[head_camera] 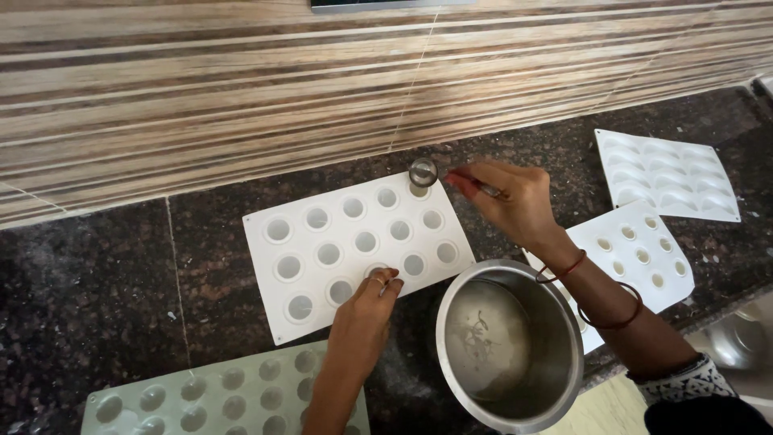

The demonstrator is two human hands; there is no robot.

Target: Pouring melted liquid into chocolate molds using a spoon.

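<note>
The white mould (pixel 358 250) with round cups lies flat in the middle of the counter (pixel 97 274), close to the striped wall (pixel 241 97) at the back edge, so both hands can get to every cup. The left hand (pixel 366 310) rests its fingertips on the near edge of the white mould, beside one of the front cups; it looks as if it presses down so the soft sheet does not slide. Its grip is loose and mostly open, and it holds nothing. The right hand (pixel 511 201) is over the far right corner of the white mould. Its fingers are pinched shut on a thin handle, and at the end of the handle is a small metal scoop (pixel 423 171), held level above a back corner cup, likely so that whatever is in it does not spill. I cannot tell what is in the scoop. A big steel pot (pixel 509 345) stands near the front edge of the counter, just beside the white mould and under the right arm, so it is an easy reach. A grey mould (pixel 229 395) lies at the front left. Two more white moulds, one with small round cups (pixel 636 250) and one with long oval cups (pixel 668 173), sit to the right, out of the way.
</note>
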